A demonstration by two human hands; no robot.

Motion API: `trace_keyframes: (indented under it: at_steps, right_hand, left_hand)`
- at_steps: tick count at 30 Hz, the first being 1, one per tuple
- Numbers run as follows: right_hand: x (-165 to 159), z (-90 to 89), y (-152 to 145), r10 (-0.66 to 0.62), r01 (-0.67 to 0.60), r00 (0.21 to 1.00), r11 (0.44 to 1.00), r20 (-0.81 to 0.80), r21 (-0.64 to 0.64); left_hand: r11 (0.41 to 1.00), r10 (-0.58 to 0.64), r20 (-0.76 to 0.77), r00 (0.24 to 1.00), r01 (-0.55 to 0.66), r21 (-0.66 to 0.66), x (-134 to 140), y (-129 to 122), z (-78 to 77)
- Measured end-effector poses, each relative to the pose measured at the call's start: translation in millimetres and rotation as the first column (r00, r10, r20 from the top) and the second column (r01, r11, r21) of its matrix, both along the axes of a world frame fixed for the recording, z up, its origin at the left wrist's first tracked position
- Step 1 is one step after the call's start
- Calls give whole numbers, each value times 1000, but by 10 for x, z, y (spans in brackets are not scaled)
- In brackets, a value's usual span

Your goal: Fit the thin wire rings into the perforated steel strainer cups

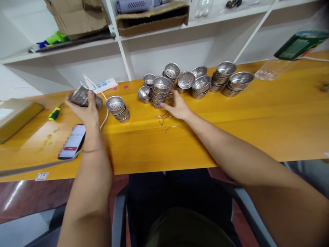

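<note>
My left hand (86, 109) is wrapped round a perforated metal cup (80, 96) at the left; part of the metal is covered by the fingers. Just right of it stands a short stack of the same cups (118, 109). My right hand (178, 105) has its thumb and fingers about the lower right side of a taller stack of perforated cups (161, 90). Two small cups (144, 94) sit one in the other beside that stack. Thin bent wire rings (162, 120) lie on the table below my right hand.
More cup stacks (223, 76) line the back right, near a tilted plastic bottle (290, 51). A power strip (106, 84), screwdriver (55, 113), phone (73, 142) and cardboard box (19, 115) are at the left. White shelves (164, 36) rise behind the table (144, 151).
</note>
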State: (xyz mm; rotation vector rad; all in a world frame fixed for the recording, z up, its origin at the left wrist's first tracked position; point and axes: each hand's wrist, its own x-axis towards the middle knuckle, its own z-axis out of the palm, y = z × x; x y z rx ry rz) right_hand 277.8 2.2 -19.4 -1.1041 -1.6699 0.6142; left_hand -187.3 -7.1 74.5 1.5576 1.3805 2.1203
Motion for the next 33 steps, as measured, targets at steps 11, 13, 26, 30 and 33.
trace_keyframes:
  at_steps: [11, 13, 26, 30, 33]
  right_hand:
    - [-48, 28, 3, 9, -9, 1000, 1000, 8, -5]
    - [-58, 29, -1, 62, -63, 997, 998, -40, -21]
    - [-524, 402, -330, 189, -167, 972, 974, 140, -155]
    - [-831, 533, -305, 105, -74, 947, 991, 303, -114]
    - [-1069, 640, -213, 64, -29, 922, 995, 382, -97]
  left_hand:
    - [974, -62, -75, 995, 44, -224, 165, 399, -583]
    - [960, -117, -43, 992, 102, -262, 165, 400, -593]
    - [886, -209, 170, 963, 260, -383, 171, 381, -619]
    - [903, -225, 165, 960, 269, -335, 174, 404, -643]
    - [914, -235, 155, 960, 272, -300, 186, 407, -648]
